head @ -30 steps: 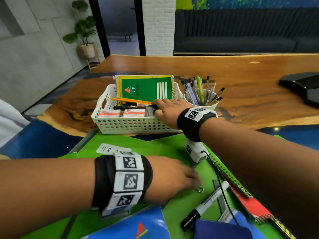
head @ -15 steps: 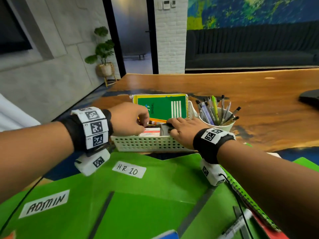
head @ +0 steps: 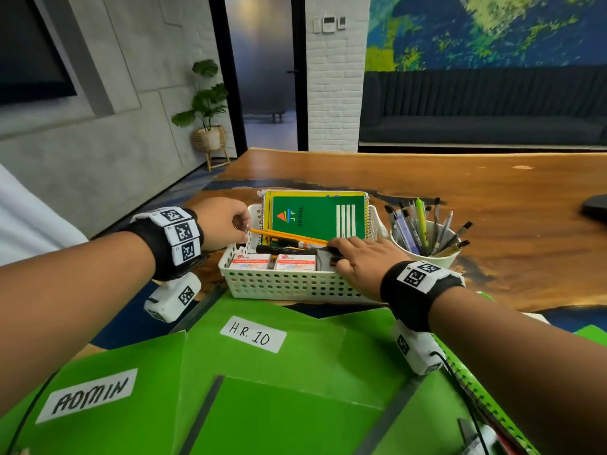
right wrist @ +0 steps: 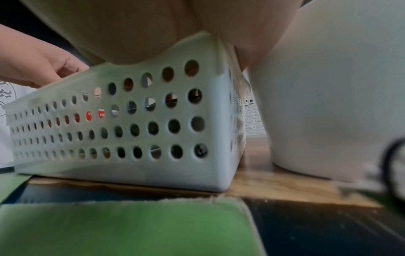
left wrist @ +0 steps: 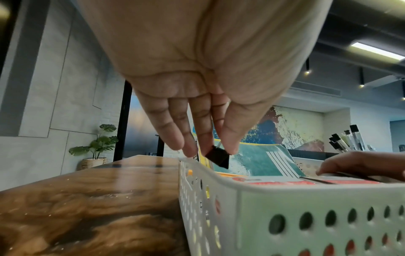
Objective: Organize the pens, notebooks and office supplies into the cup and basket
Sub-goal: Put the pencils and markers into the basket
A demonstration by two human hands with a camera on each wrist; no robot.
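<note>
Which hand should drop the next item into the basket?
Left. The left hand already pinches a black binder clip just above the white basket's left end. The right hand rests on supplies inside the basket's right end, beside the pen cup.

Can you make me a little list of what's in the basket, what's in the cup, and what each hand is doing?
basket: white, holes in walls; holds green spiral notebook, orange pencil, two small red-and-white boxes
cup: white, full of pens, right of basket
left hand: pinches small black binder clip above basket's left end
right hand: rests inside basket's right end
front: green folders labelled ADMIN, H.R. 10
</note>
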